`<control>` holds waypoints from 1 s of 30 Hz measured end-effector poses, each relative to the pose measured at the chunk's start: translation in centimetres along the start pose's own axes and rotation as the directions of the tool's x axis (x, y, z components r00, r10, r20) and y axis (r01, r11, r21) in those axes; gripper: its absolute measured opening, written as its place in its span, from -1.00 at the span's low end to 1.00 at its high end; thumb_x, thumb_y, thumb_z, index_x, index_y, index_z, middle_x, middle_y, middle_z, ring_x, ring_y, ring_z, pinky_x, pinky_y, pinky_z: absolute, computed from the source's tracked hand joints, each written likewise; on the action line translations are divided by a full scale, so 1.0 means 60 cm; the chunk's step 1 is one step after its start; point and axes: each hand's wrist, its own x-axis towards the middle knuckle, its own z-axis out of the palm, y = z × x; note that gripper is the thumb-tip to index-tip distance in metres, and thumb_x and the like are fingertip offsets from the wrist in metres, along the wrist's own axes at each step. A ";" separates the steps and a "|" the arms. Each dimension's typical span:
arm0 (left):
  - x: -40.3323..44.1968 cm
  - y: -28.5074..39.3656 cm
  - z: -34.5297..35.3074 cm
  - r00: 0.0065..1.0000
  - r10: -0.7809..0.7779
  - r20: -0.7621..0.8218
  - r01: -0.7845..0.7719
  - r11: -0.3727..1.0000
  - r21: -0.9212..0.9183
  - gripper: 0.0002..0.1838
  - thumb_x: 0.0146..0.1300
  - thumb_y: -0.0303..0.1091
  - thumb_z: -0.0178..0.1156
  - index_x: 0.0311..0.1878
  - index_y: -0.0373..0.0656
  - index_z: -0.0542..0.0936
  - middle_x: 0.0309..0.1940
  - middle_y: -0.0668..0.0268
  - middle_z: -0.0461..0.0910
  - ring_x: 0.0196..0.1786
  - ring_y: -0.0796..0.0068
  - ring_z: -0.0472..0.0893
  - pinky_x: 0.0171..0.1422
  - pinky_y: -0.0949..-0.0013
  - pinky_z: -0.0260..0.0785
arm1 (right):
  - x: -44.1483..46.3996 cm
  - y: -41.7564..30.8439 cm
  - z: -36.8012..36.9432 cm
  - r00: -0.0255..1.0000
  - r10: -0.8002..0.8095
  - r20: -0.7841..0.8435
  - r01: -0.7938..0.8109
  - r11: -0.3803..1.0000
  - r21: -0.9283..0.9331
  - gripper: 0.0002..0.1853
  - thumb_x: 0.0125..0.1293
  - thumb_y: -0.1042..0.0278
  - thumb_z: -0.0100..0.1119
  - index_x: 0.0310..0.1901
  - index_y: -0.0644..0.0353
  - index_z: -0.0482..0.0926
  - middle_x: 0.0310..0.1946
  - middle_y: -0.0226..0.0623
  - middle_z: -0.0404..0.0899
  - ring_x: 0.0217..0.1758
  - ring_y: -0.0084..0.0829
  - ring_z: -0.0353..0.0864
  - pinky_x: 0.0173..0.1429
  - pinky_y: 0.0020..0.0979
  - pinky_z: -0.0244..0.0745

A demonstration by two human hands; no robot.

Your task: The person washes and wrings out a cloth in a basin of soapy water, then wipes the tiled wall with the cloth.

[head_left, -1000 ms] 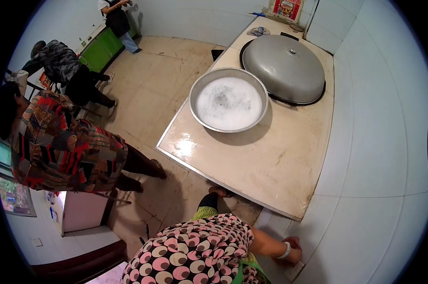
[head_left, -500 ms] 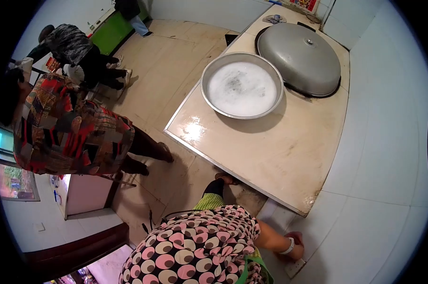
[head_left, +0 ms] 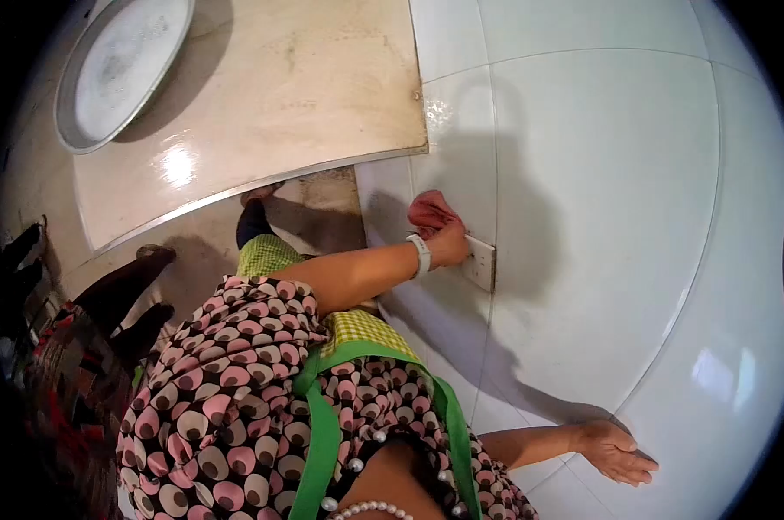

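My left hand (head_left: pixel 449 246), with a pale watch band on the wrist, is closed on a reddish-pink cloth (head_left: pixel 433 212). Cloth and hand are against the white tiled wall, at the edge of a white socket plate (head_left: pixel 479 263), part of which the hand hides. Lower right, my right hand (head_left: pixel 615 451) is stretched out beside the tiles with its fingers extended and nothing in it. Whether it touches the wall I cannot tell.
A metal basin (head_left: pixel 155 97) of white foamy water stands on the beige counter (head_left: pixel 323 95) at the upper left. The counter's edge (head_left: pixel 262 184) runs in front of my leg. Another person in patterned clothing (head_left: pixel 67 381) is at the far left.
The view has swung towards the wall on the right, so the basin now sits at the upper left and the metal lid is out of frame. My right hand and the cloth now show clearly.
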 end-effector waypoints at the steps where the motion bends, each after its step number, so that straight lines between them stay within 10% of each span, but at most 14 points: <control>1: -0.005 0.000 -0.006 1.000 0.006 0.003 -0.006 1.000 -0.013 -0.76 0.13 -0.39 0.05 -0.23 -0.37 0.55 -0.40 0.12 0.55 -0.39 0.29 0.57 -0.38 0.22 0.35 | 0.007 -0.002 -0.004 1.000 0.012 0.006 -0.012 1.000 0.003 -0.49 0.40 0.20 -0.37 0.32 0.23 0.17 0.34 0.00 0.10 0.41 0.00 0.04 0.42 -0.06 -0.06; 6: 0.000 -0.016 -0.022 0.979 0.125 -0.161 -0.070 0.948 0.311 -0.78 0.04 -0.41 0.10 -0.33 -0.41 0.57 -0.41 -0.04 0.58 -0.33 0.14 0.62 -0.20 0.16 0.44 | 0.027 -0.026 -0.020 0.999 0.033 0.030 -0.033 0.999 0.007 -0.49 0.38 0.23 -0.38 0.33 0.21 0.15 0.35 0.00 0.08 0.42 -0.01 0.01 0.42 -0.06 -0.08; 13: 0.014 -0.028 -0.086 0.930 0.286 -0.233 -0.236 0.947 0.218 -0.86 -0.14 -0.49 0.11 -0.54 -0.40 0.57 -0.50 -0.13 0.55 -0.45 -0.07 0.57 -0.31 0.17 0.46 | 0.035 -0.047 -0.030 0.991 0.103 0.090 -0.101 0.995 -0.024 -0.48 0.37 0.27 -0.38 0.35 0.19 0.12 0.37 0.00 0.04 0.43 -0.02 -0.02 0.42 -0.05 -0.09; 17: 0.052 -0.022 -0.151 0.699 0.530 -0.480 -0.310 0.829 0.465 -0.84 -0.08 -0.42 0.11 -0.45 -0.34 0.53 -0.53 -0.05 0.55 -0.41 -0.11 0.54 -0.21 0.08 0.42 | 0.042 -0.044 -0.033 0.979 0.148 0.139 -0.159 0.985 0.068 -0.46 0.35 0.22 -0.39 0.35 0.17 0.11 0.41 0.00 -0.08 0.47 -0.02 -0.14 0.46 -0.06 -0.23; 21: 0.032 0.079 -0.287 0.699 0.552 -0.454 -0.282 0.797 0.534 -0.83 0.05 -0.35 0.06 -0.36 -0.27 0.48 -0.47 -0.10 0.52 -0.36 -0.15 0.52 -0.23 0.00 0.37 | 0.047 -0.053 -0.035 0.989 0.111 0.096 -0.122 0.987 0.107 -0.47 0.42 0.14 -0.46 0.35 0.17 0.14 0.40 -0.03 -0.05 0.47 -0.04 -0.14 0.46 -0.09 -0.20; 23: 0.049 0.108 -0.345 0.467 0.664 -0.584 -0.283 0.738 0.612 -0.81 0.09 -0.34 0.08 -0.26 -0.23 0.46 -0.40 -0.05 0.55 -0.32 -0.06 0.56 -0.20 0.05 0.39 | 0.048 -0.053 -0.036 0.996 0.042 0.077 -0.052 0.990 0.134 -0.41 0.43 0.03 -0.43 0.34 0.26 0.11 0.39 0.05 -0.06 0.47 0.00 -0.15 0.45 -0.04 -0.23; 30: 0.112 0.156 -0.404 0.198 0.596 -0.778 -0.562 0.719 0.408 -0.82 0.11 -0.42 0.04 -0.25 -0.31 0.35 -0.35 -0.02 0.50 -0.22 -0.05 0.49 -0.11 0.08 0.32 | 0.051 -0.053 -0.043 0.998 -0.014 0.061 0.006 0.991 0.136 -0.33 0.44 -0.06 -0.41 0.32 0.41 0.09 0.37 0.16 -0.08 0.46 0.06 -0.16 0.44 0.02 -0.27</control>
